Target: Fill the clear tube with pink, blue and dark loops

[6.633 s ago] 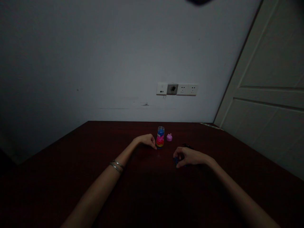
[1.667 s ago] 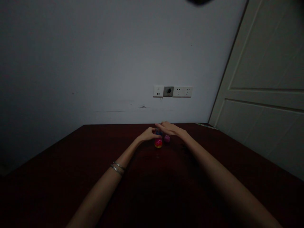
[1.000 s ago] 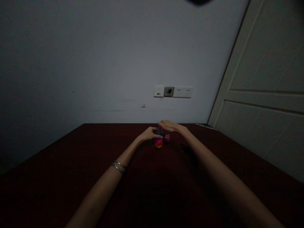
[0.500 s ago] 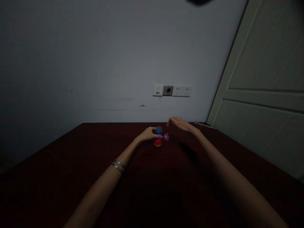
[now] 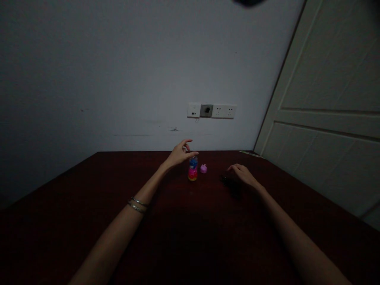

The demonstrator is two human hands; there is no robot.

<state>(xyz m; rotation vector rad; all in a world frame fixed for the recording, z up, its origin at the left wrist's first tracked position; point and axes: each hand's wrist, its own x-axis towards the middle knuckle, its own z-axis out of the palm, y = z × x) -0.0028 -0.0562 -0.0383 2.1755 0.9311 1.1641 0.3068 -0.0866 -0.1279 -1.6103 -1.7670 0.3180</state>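
A small clear jar [image 5: 192,170] with blue, pink, red and yellow layers stands upright on the dark red table. My left hand [image 5: 181,153] hovers just above and left of it, thumb and fingers apart, holding nothing. Right of the jar sits a small pink lid-like piece [image 5: 203,169] with a loop on top. Farther right, my right hand [image 5: 242,174] is low over the table, its fingers bent down and drawn together at a dark, ragged-looking patch [image 5: 230,183]. Dim light hides what that patch is and what the fingertips hold.
The brown-red table [image 5: 142,170] reaches back to a grey wall with a row of sockets [image 5: 218,111]. A pale panelled door [image 5: 323,134] stands along the right side. A thin light strip [image 5: 251,154] lies by the table's back right edge.
My left hand has let go of the jar and risen above it, fingers spreading. My right hand has come down and right, from above the pink piece to the dark patch.
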